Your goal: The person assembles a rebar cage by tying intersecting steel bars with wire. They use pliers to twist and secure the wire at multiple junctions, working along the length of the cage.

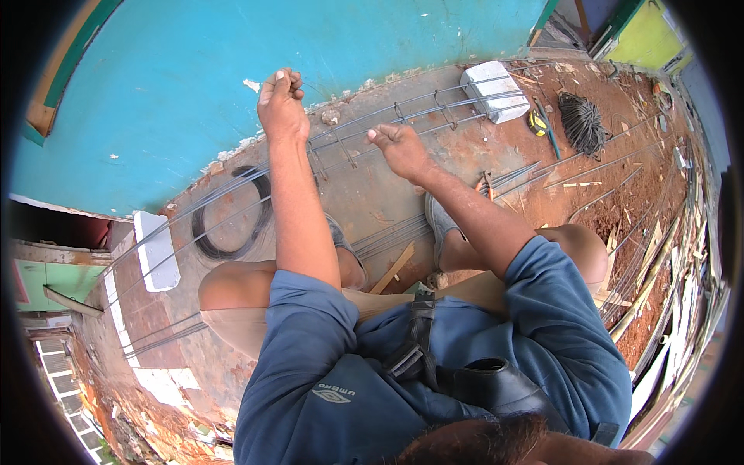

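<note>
My left hand (pixel 284 101) is raised over the steel rods, close to the blue wall, its fingers curled into a pinch. A thin dark wire runs out from those fingertips. Lower and to the right, my right hand (pixel 399 149) has thumb and forefinger pressed together; whatever is between them is too small to make out. Below both hands stretches a rebar frame (pixel 425 116) of long thin rods with several bent stirrups (pixel 447 111). Its right end rests on a white block (pixel 496 91), and its rods pass over another white block (pixel 157 256) at the left.
A black wire coil (pixel 199 232) lies left of my left arm. Orange-handled pliers (pixel 487 186) sit by my right foot. Farther right are a yellow tape measure (pixel 536 122), a dark bundle (pixel 583 124) and scrap wood strips (pixel 659 263). The blue wall (pixel 194 93) borders the far side.
</note>
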The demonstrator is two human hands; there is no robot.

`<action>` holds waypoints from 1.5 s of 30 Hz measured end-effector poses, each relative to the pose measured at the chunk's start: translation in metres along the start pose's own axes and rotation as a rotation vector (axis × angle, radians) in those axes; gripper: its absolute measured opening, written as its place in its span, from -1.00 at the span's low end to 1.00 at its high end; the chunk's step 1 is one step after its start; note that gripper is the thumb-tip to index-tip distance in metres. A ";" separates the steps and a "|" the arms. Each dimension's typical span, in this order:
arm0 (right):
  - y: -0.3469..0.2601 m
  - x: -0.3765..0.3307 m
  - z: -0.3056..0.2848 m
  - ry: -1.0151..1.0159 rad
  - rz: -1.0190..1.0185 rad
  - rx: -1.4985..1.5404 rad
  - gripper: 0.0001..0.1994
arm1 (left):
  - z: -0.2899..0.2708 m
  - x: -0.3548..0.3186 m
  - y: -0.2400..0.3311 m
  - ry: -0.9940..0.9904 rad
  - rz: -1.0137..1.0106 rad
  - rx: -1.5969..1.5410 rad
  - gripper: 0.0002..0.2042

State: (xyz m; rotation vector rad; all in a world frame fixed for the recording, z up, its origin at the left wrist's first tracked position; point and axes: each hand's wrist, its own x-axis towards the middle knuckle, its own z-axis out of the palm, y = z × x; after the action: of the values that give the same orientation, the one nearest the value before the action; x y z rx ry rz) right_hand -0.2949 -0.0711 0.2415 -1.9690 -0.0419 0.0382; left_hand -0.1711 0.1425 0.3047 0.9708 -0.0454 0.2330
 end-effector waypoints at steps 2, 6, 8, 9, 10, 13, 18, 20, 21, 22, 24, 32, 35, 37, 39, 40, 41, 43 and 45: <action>-0.005 -0.023 0.035 -0.140 -0.042 0.090 -0.62 | -0.030 0.012 -0.004 0.086 -0.033 -0.019 -0.84; 0.002 -0.053 0.053 -0.180 0.114 0.302 -0.63 | -0.079 0.029 0.009 0.284 -0.016 0.005 -0.82; 0.027 -0.056 0.054 -0.254 0.229 0.415 -0.64 | -0.082 0.030 0.013 0.278 -0.019 0.074 -0.81; 0.028 -0.055 0.054 -0.316 0.330 0.615 -0.65 | -0.088 0.030 0.016 0.285 -0.014 0.113 -0.80; 0.026 -0.054 0.055 -0.377 0.432 0.813 -0.65 | -0.095 0.032 0.016 0.268 -0.004 0.083 -0.80; 0.025 -0.049 0.055 -0.543 0.579 1.086 -0.65 | -0.116 0.040 0.019 0.204 0.015 -0.020 -0.79; 0.044 -0.037 0.063 -0.578 0.573 1.120 -0.67 | -0.134 0.046 0.013 0.185 -0.039 -0.141 -0.78; 0.056 -0.034 0.069 -0.532 0.479 0.997 -0.67 | -0.135 0.050 0.008 0.259 -0.051 -0.065 -0.79; 0.057 -0.035 0.074 -0.458 0.298 0.743 -0.66 | -0.135 0.051 0.006 0.318 -0.055 0.006 -0.79; 0.058 -0.037 0.080 -0.381 0.118 0.488 -0.65 | -0.134 0.053 0.003 0.377 -0.058 0.077 -0.79; 0.061 -0.038 0.089 -0.248 -0.152 0.174 -0.64 | -0.133 0.057 -0.003 0.447 -0.023 0.217 -0.80; 0.064 -0.035 0.096 -0.280 -0.267 -0.151 -0.64 | -0.133 0.073 -0.042 0.664 -0.028 0.462 -0.76; 0.066 -0.029 0.096 -0.403 -0.201 -0.266 -0.64 | -0.124 0.068 -0.063 0.692 0.017 0.530 -0.76; 0.086 -0.020 0.094 -0.368 -0.191 -0.311 -0.64 | -0.106 0.063 -0.073 0.666 -0.003 0.630 -0.78; 0.098 -0.005 0.093 -0.286 -0.123 -0.232 -0.63 | -0.092 0.057 -0.087 0.520 -0.030 0.708 -0.79; 0.095 0.004 0.094 -0.222 -0.060 -0.128 -0.63 | -0.088 0.054 -0.095 0.451 -0.041 0.748 -0.79; 0.092 0.013 0.095 -0.157 0.004 -0.026 -0.63 | -0.080 0.047 -0.107 0.396 -0.060 0.728 -0.80; 0.060 0.031 0.091 -0.161 0.368 0.411 -0.65 | -0.071 0.027 -0.135 0.292 -0.090 0.775 -0.78; 0.065 0.045 0.095 -0.051 0.535 0.539 -0.67 | -0.067 0.012 -0.160 0.176 -0.173 0.866 -0.72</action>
State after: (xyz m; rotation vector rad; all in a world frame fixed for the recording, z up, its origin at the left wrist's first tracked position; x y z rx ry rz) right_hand -0.2540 -0.0063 0.1446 -1.3929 0.4214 0.4073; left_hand -0.1288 0.1128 0.1389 1.8007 0.3255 0.1755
